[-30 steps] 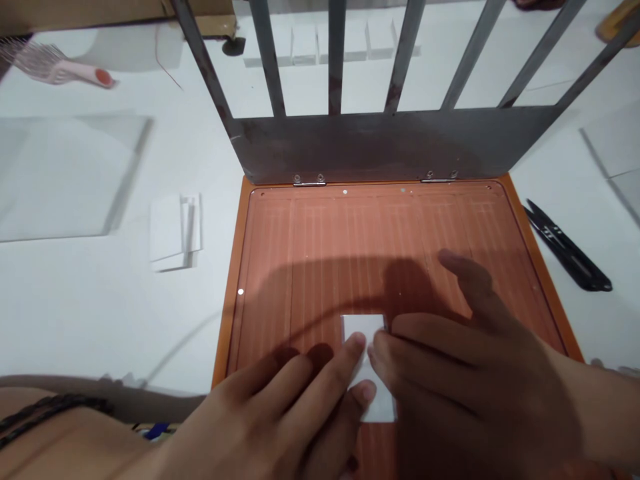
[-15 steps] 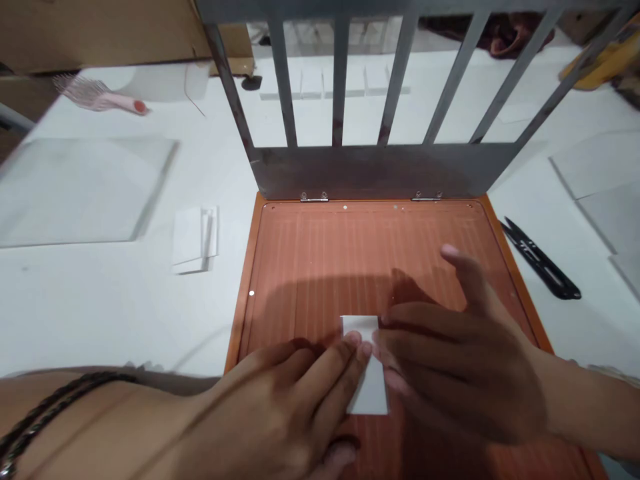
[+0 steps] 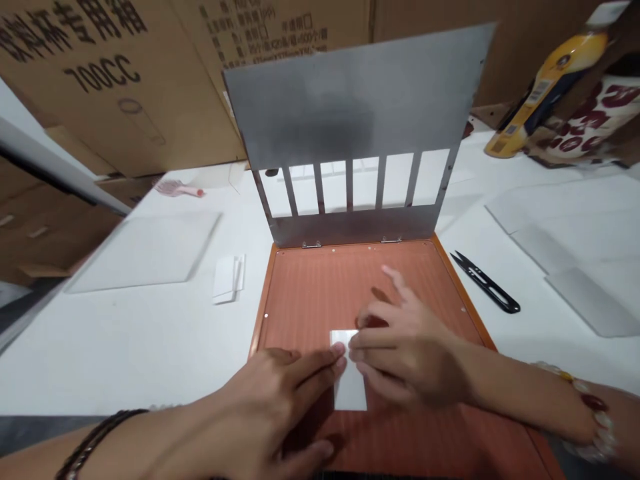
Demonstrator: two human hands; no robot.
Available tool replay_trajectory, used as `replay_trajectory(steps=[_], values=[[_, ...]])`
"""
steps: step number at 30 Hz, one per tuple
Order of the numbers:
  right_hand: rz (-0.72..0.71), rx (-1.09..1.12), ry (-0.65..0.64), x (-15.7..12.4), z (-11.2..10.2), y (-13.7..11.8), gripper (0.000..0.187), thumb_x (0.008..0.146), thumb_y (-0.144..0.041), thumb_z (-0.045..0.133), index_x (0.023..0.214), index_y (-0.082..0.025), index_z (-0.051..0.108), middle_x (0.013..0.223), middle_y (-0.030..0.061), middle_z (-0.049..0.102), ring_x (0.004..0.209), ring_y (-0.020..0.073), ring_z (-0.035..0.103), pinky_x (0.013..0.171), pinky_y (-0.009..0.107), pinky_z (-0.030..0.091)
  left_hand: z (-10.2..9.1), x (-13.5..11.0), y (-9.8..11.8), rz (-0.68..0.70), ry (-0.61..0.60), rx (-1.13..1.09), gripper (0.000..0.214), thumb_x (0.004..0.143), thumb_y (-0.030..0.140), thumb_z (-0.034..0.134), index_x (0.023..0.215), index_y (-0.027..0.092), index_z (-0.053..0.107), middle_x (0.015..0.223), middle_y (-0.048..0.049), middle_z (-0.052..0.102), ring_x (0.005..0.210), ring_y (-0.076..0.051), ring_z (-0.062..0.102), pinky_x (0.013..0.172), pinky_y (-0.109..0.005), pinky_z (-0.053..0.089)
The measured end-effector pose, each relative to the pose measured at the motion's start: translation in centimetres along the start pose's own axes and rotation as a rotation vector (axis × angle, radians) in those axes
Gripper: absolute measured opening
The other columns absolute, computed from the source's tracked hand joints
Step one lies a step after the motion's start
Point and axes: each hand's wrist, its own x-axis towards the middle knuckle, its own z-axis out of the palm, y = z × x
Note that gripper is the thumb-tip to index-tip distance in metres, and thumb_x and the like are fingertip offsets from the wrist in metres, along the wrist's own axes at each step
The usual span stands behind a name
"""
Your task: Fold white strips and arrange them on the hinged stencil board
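Note:
A small white card [image 3: 351, 392] lies flat on the reddish-brown board [image 3: 315, 287]. My left hand [image 3: 283, 390] rests over its left edge, with stretched-out fingertips pressing on the upper part. From the other side my right hand [image 3: 413, 353] touches the card's right edge with its fingertips, one finger raised away from the rest. Neither hand grips the card. Hinged to the board's far edge, a grey metal plate [image 3: 360, 113] with a row of rectangular slots stands upright.
Black thread snips [image 3: 487, 283] lie right of the board, near white sheets [image 3: 595, 300]. To the left are folded white cards [image 3: 229, 279], a clear flat sheet [image 3: 145, 253] and a pink hairbrush [image 3: 180, 189]. Behind stand cardboard boxes [image 3: 165, 93] and a yellow bottle [image 3: 547, 80].
The head view has tilted up, bringing the whole metal plate and the boxes into sight. Both hands stay at the card, the right fingertips now over its right edge.

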Motion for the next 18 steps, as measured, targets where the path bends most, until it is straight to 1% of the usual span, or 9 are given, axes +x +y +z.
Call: replay_trajectory(steps=[2, 4, 6, 7, 9, 11, 12, 14, 18], values=[[-0.028, 0.053, 0.015, -0.1, 0.0, 0.0, 0.02, 0.082, -0.021, 0.049, 0.065, -0.019, 0.058, 0.061, -0.0039, 0.059, 0.069, 0.0153, 0.049, 0.108, 0.062, 0.012, -0.2, 0.4, 0.4, -0.01, -0.03, 0.046, 0.056, 0.08, 0.032, 0.05, 0.129, 0.005, 0.046, 0.113, -0.0181, 0.064, 0.069, -0.023, 0.067, 0.056, -0.039, 0.057], [-0.042, 0.129, 0.048, -0.2, -0.1, 0.1, 0.021, 0.083, -0.021, 0.049, 0.063, -0.019, 0.057, 0.062, -0.0048, 0.06, 0.069, 0.0139, 0.049, 0.109, 0.058, 0.014, -0.4, 0.9, 0.7, -0.027, -0.073, 0.096, 0.049, 0.082, 0.033, 0.05, 0.122, 0.006, 0.052, 0.103, -0.0152, 0.065, 0.063, -0.022, 0.064, 0.054, -0.039, 0.056], [0.023, 0.15, 0.139, -0.2, -0.4, 0.6, 0.026, 0.085, -0.019, 0.048, 0.06, -0.019, 0.055, 0.06, -0.006, 0.059, 0.07, 0.0128, 0.051, 0.11, 0.056, 0.013, -0.4, 1.3, 0.9, -0.056, -0.087, 0.144, 0.041, 0.084, 0.036, 0.05, 0.114, 0.01, 0.057, 0.097, -0.0123, 0.065, 0.061, -0.021, 0.062, 0.053, -0.038, 0.054], [0.066, 0.146, 0.203, -0.2, -0.6, 1.0, 0.029, 0.087, -0.018, 0.048, 0.059, -0.019, 0.054, 0.059, -0.0062, 0.059, 0.071, 0.0126, 0.052, 0.11, 0.055, 0.013, -0.3, 1.5, 0.9, -0.075, -0.075, 0.17, 0.037, 0.085, 0.039, 0.05, 0.109, 0.012, 0.058, 0.099, -0.0125, 0.065, 0.062, -0.02, 0.062, 0.053, -0.037, 0.054], [0.13, 0.132, 0.308, -0.1, -1.0, 1.7, 0.031, 0.088, -0.019, 0.046, 0.058, -0.019, 0.053, 0.059, -0.0056, 0.06, 0.071, 0.0131, 0.052, 0.109, 0.055, 0.016, 0.0, 1.6, 0.8, -0.118, -0.02, 0.217, 0.033, 0.085, 0.044, 0.051, 0.1, 0.017, 0.06, 0.112, -0.0155, 0.063, 0.066, -0.02, 0.064, 0.054, -0.037, 0.054], [0.153, 0.124, 0.351, 0.0, -1.3, 2.3, 0.032, 0.088, -0.02, 0.045, 0.057, -0.02, 0.052, 0.058, -0.005, 0.06, 0.069, 0.0135, 0.052, 0.109, 0.055, 0.017, 0.5, 1.5, 0.7, -0.164, 0.014, 0.241, 0.033, 0.084, 0.049, 0.052, 0.096, 0.019, 0.06, 0.131, -0.0176, 0.055, 0.071, -0.021, 0.066, 0.057, -0.038, 0.054], [0.154, 0.123, 0.354, 0.0, -1.3, 2.5, 0.032, 0.089, -0.02, 0.045, 0.058, -0.02, 0.052, 0.058, -0.0048, 0.06, 0.069, 0.0136, 0.052, 0.109, 0.056, 0.017, 0.7, 1.5, 0.7, -0.193, 0.015, 0.241, 0.035, 0.083, 0.051, 0.054, 0.096, 0.019, 0.06, 0.135, -0.0174, 0.053, 0.071, -0.021, 0.067, 0.058, -0.038, 0.054], [0.142, 0.125, 0.35, 0.0, -1.3, 2.7, 0.032, 0.089, -0.02, 0.045, 0.058, -0.019, 0.052, 0.057, -0.0048, 0.059, 0.068, 0.0135, 0.052, 0.108, 0.056, 0.018, 1.1, 1.3, 0.8, -0.237, 0.011, 0.214, 0.036, 0.082, 0.051, 0.055, 0.099, 0.02, 0.059, 0.133, -0.0155, 0.055, 0.073, -0.021, 0.069, 0.059, -0.037, 0.053], [0.087, 0.118, 0.354, -0.2, -1.1, 2.3, 0.032, 0.089, -0.019, 0.045, 0.058, -0.018, 0.052, 0.055, -0.0049, 0.057, 0.067, 0.013, 0.051, 0.107, 0.057, 0.021, 1.5, 1.1, 1.1, -0.239, 0.061, 0.15, 0.045, 0.079, 0.057, 0.058, 0.105, 0.02, 0.053, 0.125, -0.011, 0.061, 0.082, -0.021, 0.069, 0.061, -0.035, 0.051]])
